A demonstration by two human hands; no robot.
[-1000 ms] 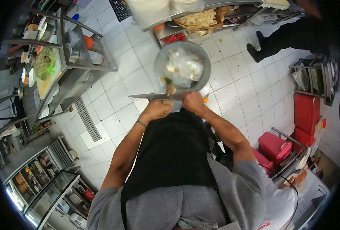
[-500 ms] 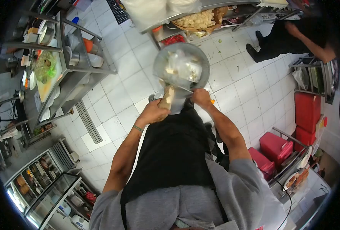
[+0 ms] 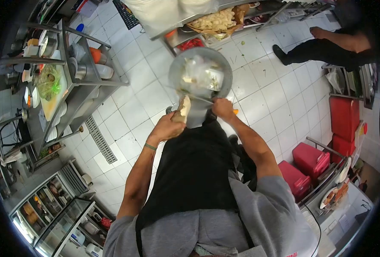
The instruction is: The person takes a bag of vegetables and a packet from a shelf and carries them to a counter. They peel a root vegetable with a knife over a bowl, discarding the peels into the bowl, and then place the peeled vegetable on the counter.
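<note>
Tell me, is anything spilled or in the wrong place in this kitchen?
Yes, a little: a small green scrap lies on the white floor tiles, outside the round grey bin. It looks dropped. Something orange shows beside the right hand, too small to identify.

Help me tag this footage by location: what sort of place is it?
Probably a restaurant kitchen: a steel counter bearing a metal pot, a floor drain in white tiles, and a knife in the right hand.

One left hand (image 3: 167,128), one right hand (image 3: 223,108), one knife (image 3: 201,99), one root-like piece (image 3: 182,111)
One round bin (image 3: 228,73), one floor drain (image 3: 100,139), two pink containers (image 3: 311,157), one other person (image 3: 346,48).
</note>
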